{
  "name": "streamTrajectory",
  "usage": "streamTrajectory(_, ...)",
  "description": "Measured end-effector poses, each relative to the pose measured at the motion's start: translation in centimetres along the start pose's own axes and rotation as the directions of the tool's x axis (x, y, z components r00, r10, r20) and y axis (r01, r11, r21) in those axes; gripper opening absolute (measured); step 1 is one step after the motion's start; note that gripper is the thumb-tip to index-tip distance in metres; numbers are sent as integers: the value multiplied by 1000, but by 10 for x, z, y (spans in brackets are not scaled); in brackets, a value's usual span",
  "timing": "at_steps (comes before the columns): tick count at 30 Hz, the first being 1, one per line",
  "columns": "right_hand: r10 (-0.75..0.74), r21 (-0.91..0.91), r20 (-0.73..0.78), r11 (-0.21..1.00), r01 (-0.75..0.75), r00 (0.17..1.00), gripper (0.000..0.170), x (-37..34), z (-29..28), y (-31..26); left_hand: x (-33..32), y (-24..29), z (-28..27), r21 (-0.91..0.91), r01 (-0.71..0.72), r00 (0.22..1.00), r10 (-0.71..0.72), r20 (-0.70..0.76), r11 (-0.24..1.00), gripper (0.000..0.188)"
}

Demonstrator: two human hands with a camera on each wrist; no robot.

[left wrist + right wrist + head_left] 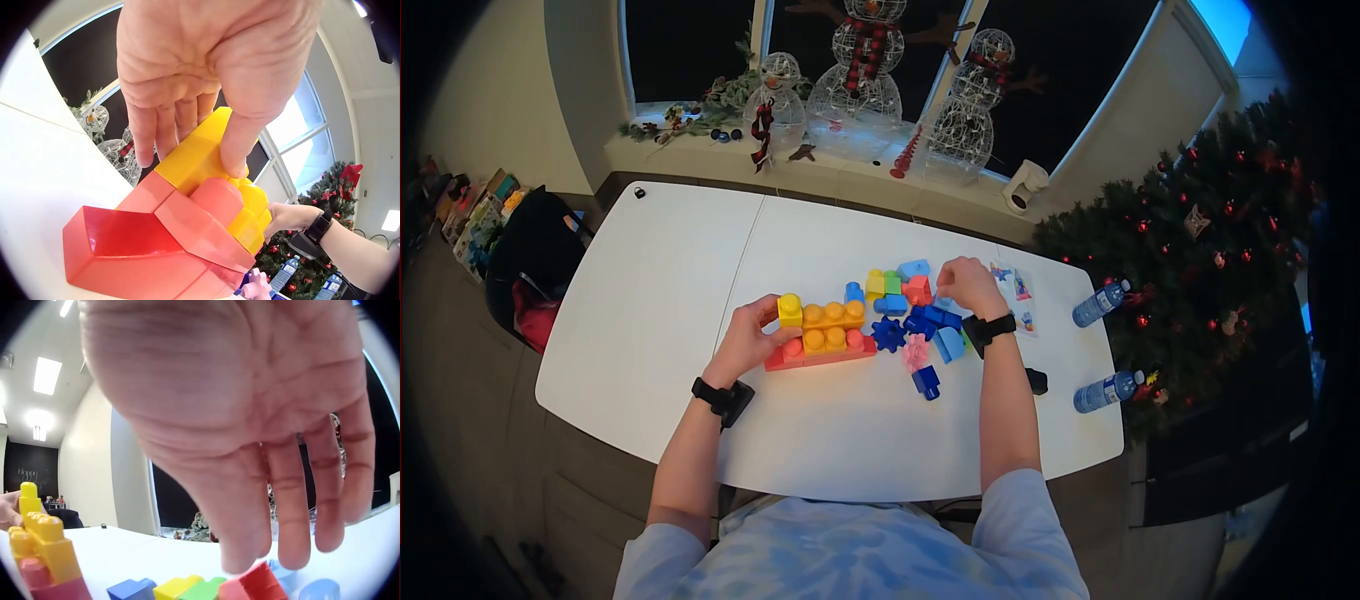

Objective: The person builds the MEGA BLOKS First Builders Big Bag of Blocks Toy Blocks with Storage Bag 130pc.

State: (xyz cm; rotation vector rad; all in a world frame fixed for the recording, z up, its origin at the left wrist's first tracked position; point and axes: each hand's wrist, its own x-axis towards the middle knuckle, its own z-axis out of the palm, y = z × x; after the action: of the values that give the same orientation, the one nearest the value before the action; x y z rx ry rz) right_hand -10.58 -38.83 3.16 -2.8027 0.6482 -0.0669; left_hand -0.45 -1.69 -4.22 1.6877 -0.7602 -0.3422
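Note:
In the head view my left hand [746, 343] pinches a bright yellow block [789, 310] at the left end of a stack. Orange-yellow blocks [833, 316] sit there on a long red base [821, 358]. The left wrist view shows the thumb of my left hand [200, 81] against the yellow block [197, 153], fingers on its far side. My right hand [972, 287] hovers at the right of the loose blocks, its fingers pointing down; in the right wrist view the right hand [250, 425] has them extended above a red block [255, 585] and a light blue one [320, 590], with nothing visibly held.
Loose pieces lie right of the stack, among them a dark blue gear [888, 333], a pink gear [915, 352] and a dark blue block [926, 382]. A picture sheet [1017, 290] and two water bottles [1102, 303] are at the right of the white table [650, 300].

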Motion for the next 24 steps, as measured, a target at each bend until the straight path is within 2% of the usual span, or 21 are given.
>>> streamTrajectory(2,-142,-58,114,987,149,983,17,-15,14,2,0,2,-2,3,-8,1000,8,24,1000,32)
streamTrajectory(8,-285,-80,-41,956,281,958,27,-43,68,6,1,-3,0,-26,0,999,1,34,1000,34)
streamTrajectory(10,-224,-58,-16,973,223,974,26,-43,69,1,-1,-1,-2,-8,20,1000,-19,23,1000,34)
streamTrajectory(12,-238,-41,0,970,238,971,27,-42,72,-7,-1,1,-1,3,11,1000,-11,27,1000,36)
streamTrajectory(14,-134,-109,114,983,147,984,28,-40,71,-13,-1,-2,-1,6,6,1000,-6,17,1000,37)
streamTrajectory(18,-248,-131,53,959,252,967,36,-40,82,-7,-1,7,-1,3,38,999,-39,37,999,38)
streamTrajectory(22,-185,-194,115,959,204,976,41,-39,72,-7,-1,10,-3,4,28,998,-28,50,1000,40)
streamTrajectory(24,-229,-125,18,965,230,973,42,-43,47,-10,-3,17,-4,65,3,1000,-4,7,998,44)
